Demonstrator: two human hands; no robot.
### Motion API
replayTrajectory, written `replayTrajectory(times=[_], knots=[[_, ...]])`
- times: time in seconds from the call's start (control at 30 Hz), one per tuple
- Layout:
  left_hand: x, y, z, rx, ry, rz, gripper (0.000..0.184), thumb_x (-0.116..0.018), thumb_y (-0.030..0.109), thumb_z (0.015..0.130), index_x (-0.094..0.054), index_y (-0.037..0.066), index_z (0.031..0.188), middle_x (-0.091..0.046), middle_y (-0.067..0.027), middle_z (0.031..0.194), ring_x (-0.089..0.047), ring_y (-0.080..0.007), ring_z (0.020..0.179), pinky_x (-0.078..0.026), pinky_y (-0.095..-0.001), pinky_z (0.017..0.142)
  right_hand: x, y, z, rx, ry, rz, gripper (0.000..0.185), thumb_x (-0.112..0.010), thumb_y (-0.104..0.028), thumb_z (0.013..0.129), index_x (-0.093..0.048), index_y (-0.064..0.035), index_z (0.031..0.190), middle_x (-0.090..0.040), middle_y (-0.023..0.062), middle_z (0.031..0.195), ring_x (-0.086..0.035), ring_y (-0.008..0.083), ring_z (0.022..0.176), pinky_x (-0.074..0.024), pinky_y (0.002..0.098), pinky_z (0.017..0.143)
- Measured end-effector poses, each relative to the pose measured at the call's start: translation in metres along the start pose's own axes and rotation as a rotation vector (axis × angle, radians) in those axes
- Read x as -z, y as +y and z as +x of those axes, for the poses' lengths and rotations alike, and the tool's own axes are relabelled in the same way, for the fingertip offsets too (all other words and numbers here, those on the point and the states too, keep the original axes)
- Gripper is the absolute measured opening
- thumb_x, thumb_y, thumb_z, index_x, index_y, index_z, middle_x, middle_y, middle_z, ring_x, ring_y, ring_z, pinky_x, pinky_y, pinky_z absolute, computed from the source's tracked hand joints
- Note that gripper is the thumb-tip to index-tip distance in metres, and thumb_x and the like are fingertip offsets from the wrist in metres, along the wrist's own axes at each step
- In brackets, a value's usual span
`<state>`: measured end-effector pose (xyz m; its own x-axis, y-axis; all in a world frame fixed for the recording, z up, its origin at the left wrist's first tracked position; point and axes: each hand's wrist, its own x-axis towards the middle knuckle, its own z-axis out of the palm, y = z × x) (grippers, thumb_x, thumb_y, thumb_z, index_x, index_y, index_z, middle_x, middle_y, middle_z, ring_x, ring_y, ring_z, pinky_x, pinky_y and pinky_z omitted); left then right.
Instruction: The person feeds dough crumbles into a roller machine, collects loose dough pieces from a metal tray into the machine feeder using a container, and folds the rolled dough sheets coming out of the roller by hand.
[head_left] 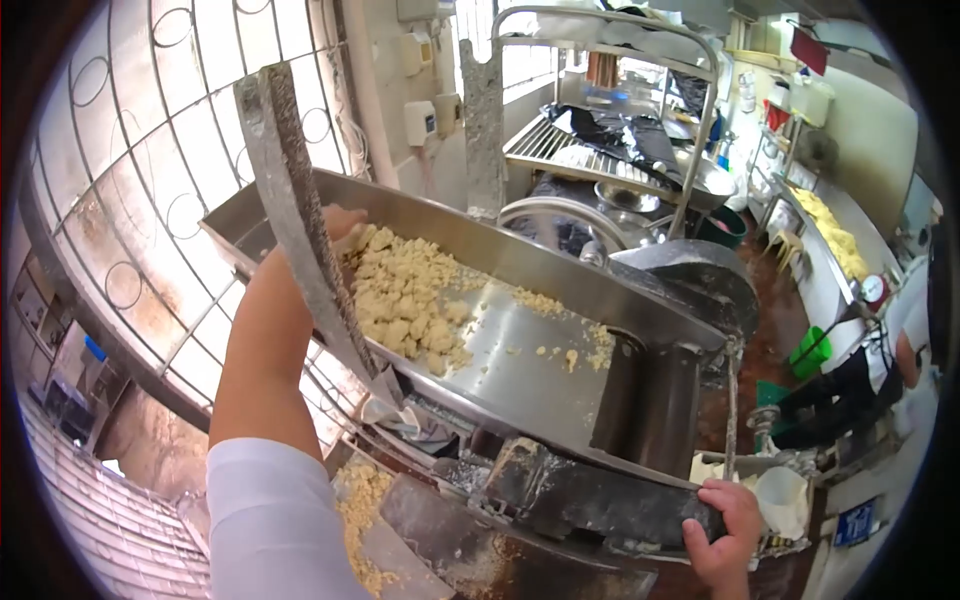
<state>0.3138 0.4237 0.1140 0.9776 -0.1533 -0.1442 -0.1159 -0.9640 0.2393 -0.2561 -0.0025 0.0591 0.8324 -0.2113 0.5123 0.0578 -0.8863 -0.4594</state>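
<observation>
Pale crumbly dough [400,290] lies heaped in the upper left part of a long steel trough [520,370], with loose crumbs scattered down its bare floor. My left hand [345,222] reaches into the trough behind the dough heap, touching its far side. A rough metal upright [300,210] crosses in front of that wrist, and most of the fingers are hidden. At the trough's lower right end is a dark metal roller [650,405]. My right hand [728,535] grips the corner of the machine's dark front frame [600,500], thumb apart from the curled fingers.
More dough crumbs [362,515] lie on a lower metal surface beneath the trough. Behind stand a handwheel [565,225] and a rack [600,150] with bowls. At right, yellow dough [830,230] lies on a long counter near a green bucket [810,347] and a person in dark clothing [840,390].
</observation>
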Motion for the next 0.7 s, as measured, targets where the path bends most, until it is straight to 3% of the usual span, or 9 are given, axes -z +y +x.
replayTrajectory(times=[0.03,0.13,0.23,0.33,0.4,0.53,0.67,0.7], knots=[[-0.007,-0.014,0.035,-0.009,-0.138,-0.064,0.065,-0.043,0.055,0.090,-0.051,0.005,0.130,-0.058,-0.0268,0.115,-0.057,-0.0391,0.108,-0.042,-0.0539,0.094,0.000,0.000,0.001,-0.001,-0.003,-0.006,0.033,-0.069,-0.024,0.069,-0.062,-0.0045,0.095,-0.063,0.0151,0.102,-0.057,0.0316,0.096,-0.0425,0.0405,0.088],[-0.012,0.063,-0.027,-0.170,-0.261,0.039,0.064,-0.045,0.053,0.090,-0.045,0.006,0.134,-0.053,-0.0218,0.126,-0.054,-0.0364,0.114,-0.043,-0.0574,0.093,0.001,0.001,0.001,-0.014,-0.001,-0.014,0.034,-0.070,-0.025,0.069,-0.062,-0.0048,0.095,-0.063,0.0147,0.102,-0.057,0.0316,0.096,-0.0423,0.0405,0.088],[-0.014,0.104,-0.076,-0.044,-0.346,-0.173,0.064,-0.050,0.050,0.089,-0.042,0.008,0.136,-0.048,-0.0166,0.134,-0.049,-0.0329,0.119,-0.045,-0.0593,0.090,-0.001,0.000,0.000,-0.027,0.007,0.002,0.034,-0.070,-0.026,0.070,-0.062,-0.0049,0.095,-0.063,0.0146,0.101,-0.057,0.0316,0.096,-0.0421,0.0405,0.088],[0.002,0.106,-0.083,-0.046,-0.194,-0.288,0.063,-0.056,0.048,0.087,-0.045,0.007,0.134,-0.052,-0.0168,0.129,-0.050,-0.0311,0.117,-0.049,-0.0526,0.088,-0.001,-0.001,0.000,-0.034,0.023,0.011,0.033,-0.069,-0.025,0.070,-0.062,-0.0049,0.095,-0.063,0.0146,0.101,-0.057,0.0317,0.096,-0.0421,0.0406,0.088],[-0.018,0.038,-0.004,-0.289,0.029,0.463,0.054,-0.057,0.040,0.087,-0.048,0.006,0.128,-0.057,-0.0182,0.116,-0.059,-0.0320,0.101,-0.053,-0.0475,0.081,-0.001,-0.002,0.000,-0.029,0.026,0.008,0.032,-0.069,-0.024,0.070,-0.062,-0.0048,0.094,-0.063,0.0146,0.101,-0.057,0.0317,0.096,-0.0422,0.0405,0.088],[0.002,0.087,-0.098,0.121,-0.295,0.222,0.041,-0.056,0.034,0.086,-0.054,0.004,0.114,-0.061,-0.0167,0.096,-0.062,-0.0325,0.084,-0.055,-0.0464,0.072,0.001,0.002,0.001,-0.005,0.026,0.017,0.031,-0.069,-0.021,0.068,-0.062,-0.0048,0.094,-0.064,0.0147,0.100,-0.058,0.0319,0.095,-0.0427,0.0405,0.088],[-0.021,0.105,-0.097,0.210,-0.659,-0.260,0.035,-0.056,0.037,0.084,-0.055,0.003,0.093,-0.055,-0.0147,0.074,-0.059,-0.0289,0.064,-0.056,-0.0459,0.065,0.000,-0.001,0.000,-0.020,0.034,0.029,0.031,-0.070,-0.020,0.067,-0.063,-0.0049,0.094,-0.064,0.0147,0.099,-0.058,0.0319,0.094,-0.0430,0.0408,0.087],[-0.020,0.109,-0.098,0.189,-0.636,-0.230,0.035,-0.055,0.038,0.084,-0.053,0.004,0.087,-0.053,-0.0136,0.071,-0.057,-0.0276,0.061,-0.055,-0.0454,0.063,0.000,-0.001,0.001,-0.024,0.037,0.022,0.032,-0.070,-0.020,0.067,-0.063,-0.0050,0.094,-0.064,0.0147,0.099,-0.058,0.0319,0.094,-0.0431,0.0408,0.087]])
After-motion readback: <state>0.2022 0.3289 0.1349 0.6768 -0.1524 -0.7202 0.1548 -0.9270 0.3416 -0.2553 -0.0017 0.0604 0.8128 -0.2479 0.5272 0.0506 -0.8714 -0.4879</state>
